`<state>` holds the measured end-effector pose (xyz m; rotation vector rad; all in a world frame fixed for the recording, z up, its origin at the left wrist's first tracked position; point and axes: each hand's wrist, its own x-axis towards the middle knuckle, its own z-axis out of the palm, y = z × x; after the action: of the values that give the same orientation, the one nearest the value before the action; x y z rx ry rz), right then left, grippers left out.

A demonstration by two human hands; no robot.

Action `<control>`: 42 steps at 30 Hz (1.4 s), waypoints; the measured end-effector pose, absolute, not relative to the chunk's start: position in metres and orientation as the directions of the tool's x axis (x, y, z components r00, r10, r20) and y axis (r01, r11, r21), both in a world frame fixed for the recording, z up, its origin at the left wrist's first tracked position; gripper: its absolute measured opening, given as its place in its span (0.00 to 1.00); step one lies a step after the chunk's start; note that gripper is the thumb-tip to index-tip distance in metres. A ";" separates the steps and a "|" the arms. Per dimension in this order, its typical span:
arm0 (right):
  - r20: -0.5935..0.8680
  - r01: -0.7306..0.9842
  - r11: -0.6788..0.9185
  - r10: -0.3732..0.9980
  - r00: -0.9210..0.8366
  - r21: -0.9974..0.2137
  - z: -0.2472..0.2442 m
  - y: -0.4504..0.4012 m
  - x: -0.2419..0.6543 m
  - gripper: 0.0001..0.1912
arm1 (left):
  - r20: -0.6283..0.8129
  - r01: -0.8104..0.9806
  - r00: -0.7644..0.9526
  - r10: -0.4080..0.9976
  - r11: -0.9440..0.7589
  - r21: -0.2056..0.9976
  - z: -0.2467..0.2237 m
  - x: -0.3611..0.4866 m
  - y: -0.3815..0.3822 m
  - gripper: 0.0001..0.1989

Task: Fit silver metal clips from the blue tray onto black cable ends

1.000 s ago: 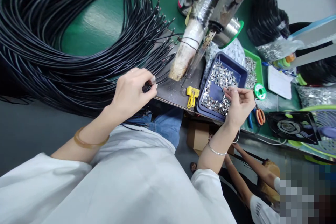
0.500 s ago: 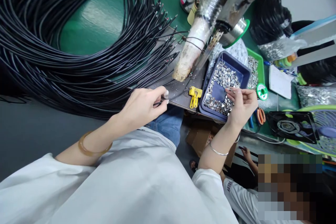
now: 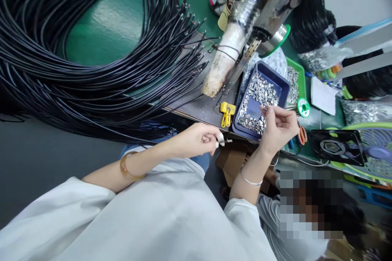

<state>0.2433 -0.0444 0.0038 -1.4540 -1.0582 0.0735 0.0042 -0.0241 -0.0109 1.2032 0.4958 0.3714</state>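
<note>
My left hand [image 3: 206, 139] is closed in front of my body, just off the table's edge. Its thumb and fingers pinch a thin black cable, whose pale metal-looking end [image 3: 228, 141] sticks out to the right. Over a dark blue tray [image 3: 236, 127], my right hand [image 3: 280, 124] pinches a small silvery metal piece [image 3: 265, 107]; its exact form is too small to make out. Many small shiny metal pieces [image 3: 262, 89] lie loose in that tray. Left of the tray, a yellow clip [image 3: 227, 114] sits at the table's edge.
A thick bundle of black cables [image 3: 92, 85] covers the left of the green table. Above the work spot hang a plastic-wrapped duct [image 3: 222, 63] and a soldering iron [image 3: 245, 59]. A green tray [image 3: 301, 77], solder spools and a black fan [image 3: 337, 147] stand right. Another person sits lower right.
My left hand has moved right and towards my body, off the table's edge, and a cable end now shows beyond its fingers. My right hand has shifted slightly left over the tray.
</note>
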 end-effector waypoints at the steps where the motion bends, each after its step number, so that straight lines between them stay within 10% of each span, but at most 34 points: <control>1: 0.554 0.568 0.209 0.632 0.542 -0.796 0.004 -0.049 0.230 0.07 | -0.203 -0.060 0.781 0.590 0.395 0.917 -0.011 0.004 -0.023 0.05; 6: 0.721 0.716 0.368 0.639 0.270 -0.594 -0.005 -0.072 0.169 0.07 | -0.241 -0.320 0.549 0.801 0.467 0.824 -0.009 -0.007 -0.015 0.06; 21: 0.715 0.852 0.443 0.688 -0.124 -0.279 -0.018 -0.079 0.143 0.13 | -0.056 -0.151 0.430 0.901 0.133 0.980 -0.019 -0.002 -0.020 0.15; 31: 0.562 0.575 0.303 0.750 0.348 -0.760 -0.006 -0.072 0.148 0.05 | -0.120 -0.329 0.455 0.882 0.292 0.898 -0.010 0.002 -0.019 0.08; 42: 0.336 0.394 0.218 0.906 0.259 -0.893 -0.006 -0.071 0.153 0.04 | 0.213 -0.072 0.388 0.897 -0.201 0.977 -0.015 -0.002 -0.023 0.06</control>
<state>0.1527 -0.0708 -0.0058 -1.3753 -1.3331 0.5598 -0.0019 -0.0229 -0.0153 1.5040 0.7741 1.0620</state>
